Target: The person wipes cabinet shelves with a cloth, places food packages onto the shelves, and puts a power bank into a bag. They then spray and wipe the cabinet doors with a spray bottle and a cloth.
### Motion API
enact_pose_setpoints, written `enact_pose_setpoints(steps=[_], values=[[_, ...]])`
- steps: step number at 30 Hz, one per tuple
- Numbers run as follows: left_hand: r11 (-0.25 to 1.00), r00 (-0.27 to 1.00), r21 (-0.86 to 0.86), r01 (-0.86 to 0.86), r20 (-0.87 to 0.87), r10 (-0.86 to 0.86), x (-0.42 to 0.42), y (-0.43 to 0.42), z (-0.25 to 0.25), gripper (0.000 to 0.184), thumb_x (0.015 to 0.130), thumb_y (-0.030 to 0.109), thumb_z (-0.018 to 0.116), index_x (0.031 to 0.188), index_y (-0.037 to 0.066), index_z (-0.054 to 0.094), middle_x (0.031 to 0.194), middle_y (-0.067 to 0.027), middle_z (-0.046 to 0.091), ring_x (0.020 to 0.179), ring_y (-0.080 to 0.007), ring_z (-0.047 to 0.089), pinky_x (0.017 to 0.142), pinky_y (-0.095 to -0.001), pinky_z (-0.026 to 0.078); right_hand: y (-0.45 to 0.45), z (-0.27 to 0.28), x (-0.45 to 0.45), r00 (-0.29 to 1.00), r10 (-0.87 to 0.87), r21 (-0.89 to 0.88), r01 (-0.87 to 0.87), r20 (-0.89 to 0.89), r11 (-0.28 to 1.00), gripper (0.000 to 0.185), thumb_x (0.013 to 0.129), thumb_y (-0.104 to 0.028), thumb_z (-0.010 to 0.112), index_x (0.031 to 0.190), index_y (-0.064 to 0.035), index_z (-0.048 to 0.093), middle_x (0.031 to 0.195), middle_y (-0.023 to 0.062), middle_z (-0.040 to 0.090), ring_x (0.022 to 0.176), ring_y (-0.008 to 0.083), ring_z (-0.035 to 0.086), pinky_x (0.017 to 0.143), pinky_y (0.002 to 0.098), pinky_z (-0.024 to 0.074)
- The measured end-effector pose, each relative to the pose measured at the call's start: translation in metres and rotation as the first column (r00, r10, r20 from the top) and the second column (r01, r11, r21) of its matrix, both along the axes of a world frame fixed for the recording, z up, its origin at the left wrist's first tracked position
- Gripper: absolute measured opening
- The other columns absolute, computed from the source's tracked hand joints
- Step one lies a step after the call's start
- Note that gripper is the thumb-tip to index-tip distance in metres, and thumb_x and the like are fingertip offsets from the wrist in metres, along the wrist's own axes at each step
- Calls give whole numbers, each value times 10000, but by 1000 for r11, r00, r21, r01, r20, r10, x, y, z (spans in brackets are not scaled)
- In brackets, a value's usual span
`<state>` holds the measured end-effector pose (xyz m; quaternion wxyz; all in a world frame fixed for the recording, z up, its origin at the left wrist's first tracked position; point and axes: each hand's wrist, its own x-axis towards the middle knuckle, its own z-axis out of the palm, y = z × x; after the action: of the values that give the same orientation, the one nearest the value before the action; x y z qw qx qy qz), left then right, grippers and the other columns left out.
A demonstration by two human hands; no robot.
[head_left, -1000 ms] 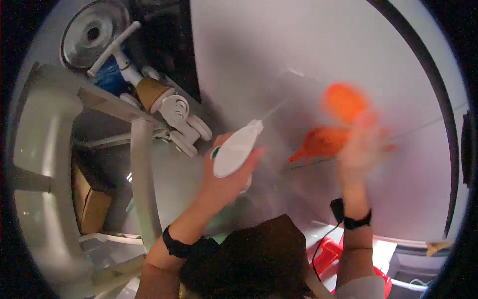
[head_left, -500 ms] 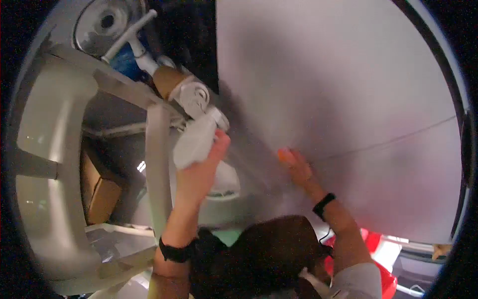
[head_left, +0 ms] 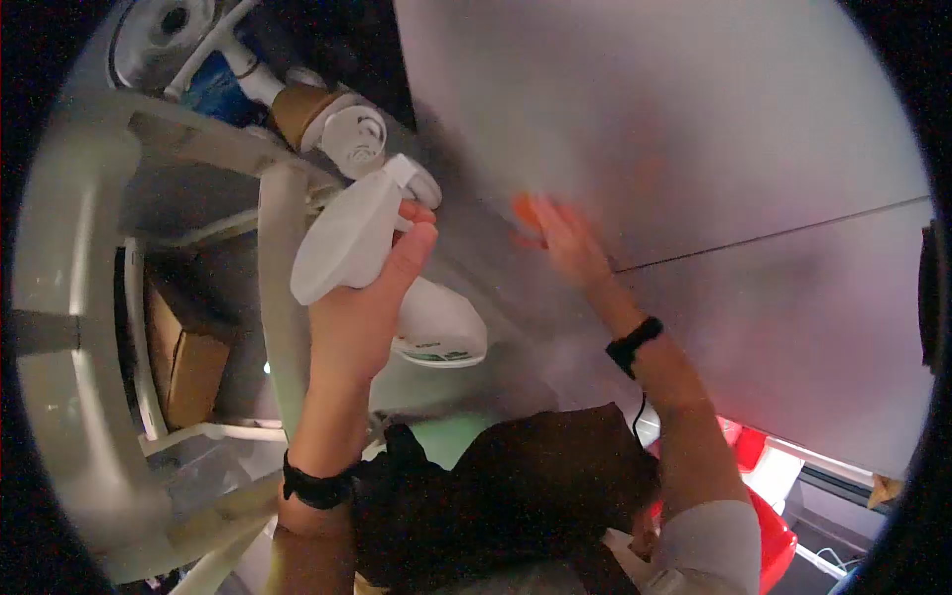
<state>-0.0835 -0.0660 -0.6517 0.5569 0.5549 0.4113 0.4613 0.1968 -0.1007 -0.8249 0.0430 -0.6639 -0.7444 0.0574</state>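
Observation:
A white spray bottle (head_left: 347, 238) is gripped in my left hand (head_left: 362, 307), its nozzle pointing up and its body hanging to the right below the fingers. My right hand (head_left: 570, 243), slightly blurred, presses an orange thing (head_left: 528, 210) against the large pale panel (head_left: 754, 109); what kind of thing it is cannot be made out. Its fingers are closed round it. A faint reddish reflection shows on the panel above this hand. Both wrists carry black bands.
White pipes with a brown section (head_left: 300, 114) and a round metal disc (head_left: 164, 38) are at the upper left. A pale frame (head_left: 283, 288) stands left of my left hand, with a cardboard box (head_left: 195, 377) behind it. Red objects (head_left: 769, 540) lie lower right.
My right hand with the orange thing has come down and left from the right side onto the panel, then moved slightly up. The spray bottle has moved left with my left hand.

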Motion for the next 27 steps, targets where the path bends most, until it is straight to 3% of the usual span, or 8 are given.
enact_pose_setpoints(steps=[2, 4, 8, 10, 14, 19, 24, 27], values=[[1000, 999, -3, -6, -35, 6, -12, -3, 6, 163, 812, 115, 684, 953, 50, 636, 879, 5, 623, 806, -81, 557, 712, -235, 446, -67, -130, 33, 947, 68, 20, -78, 313, 997, 577, 829, -188, 551, 1363, -70, 366, 1399, 66, 391, 1295, 258, 352, 1058, 357, 321], [1000, 999, 21, -16, -47, 17, -19, -4, 11, 169, 812, 121, 687, 958, 52, 636, 872, 8, 620, 804, -77, 553, 709, -233, 444, -132, -76, 30, 709, 198, -118, -161, 677, 980, 628, 823, -165, 537, 1402, -81, 309, 1464, 40, 288, 1325, 257, 297, 1086, 365, 273], [998, 982, 61, 7, -188, 4, -23, -13, 18, 183, 811, 138, 697, 962, 54, 635, 858, 16, 610, 796, -64, 539, 697, -224, 438, -147, -98, 61, 866, 237, -218, -153, 441, 964, 600, 848, -117, 484, 1414, -85, 288, 1471, 39, 268, 1344, 270, 256, 1109, 356, 216], [995, 982, 101, 20, -187, -1, -22, -19, 21, 179, 812, 133, 694, 961, 54, 634, 857, 17, 607, 794, -61, 535, 690, -222, 437, -57, -74, 23, 917, 254, -210, -195, 307, 958, 765, 617, -184, 738, 1307, -27, 447, 1437, 93, 315, 1344, 257, 238, 1116, 400, 182], [999, 996, 7, 43, -75, -42, -22, -22, 12, 164, 811, 110, 684, 956, 53, 631, 862, 16, 609, 785, -60, 534, 679, -222, 438, 96, -116, -10, 888, 211, 294, -347, 409, 891, 708, 655, -170, 733, 1283, -29, 437, 1356, 134, 399, 1283, 299, 316, 1025, 403, 319], [997, 1000, -77, 23, 4, -23, -37, -15, 9, 163, 807, 100, 683, 955, 54, 632, 871, 8, 619, 779, -69, 541, 686, -228, 442, -29, -119, 23, 990, -2, -91, -11, -144, 996, 708, 661, -222, 728, 1286, -21, 463, 1413, 121, 343, 1286, 288, 337, 1049, 411, 301], [996, 995, -61, -58, -90, 52, -47, -16, 18, 179, 799, 108, 700, 954, 51, 631, 878, 7, 622, 779, -72, 541, 689, -233, 445, -81, -139, 57, 842, 345, -28, -367, 415, 930, 673, 685, -255, 699, 1275, -8, 492, 1468, 111, 254, 1355, 286, 232, 1099, 415, 234], [998, 984, 42, -45, -168, 51, -49, -14, 17, 184, 796, 111, 706, 953, 52, 631, 881, 8, 621, 778, -73, 538, 693, -232, 445, 58, -111, -8, 816, 293, -133, -262, 499, 956, 546, 787, -251, 565, 1260, 14, 506, 1459, 105, 283, 1359, 276, 217, 1106, 399, 218]])
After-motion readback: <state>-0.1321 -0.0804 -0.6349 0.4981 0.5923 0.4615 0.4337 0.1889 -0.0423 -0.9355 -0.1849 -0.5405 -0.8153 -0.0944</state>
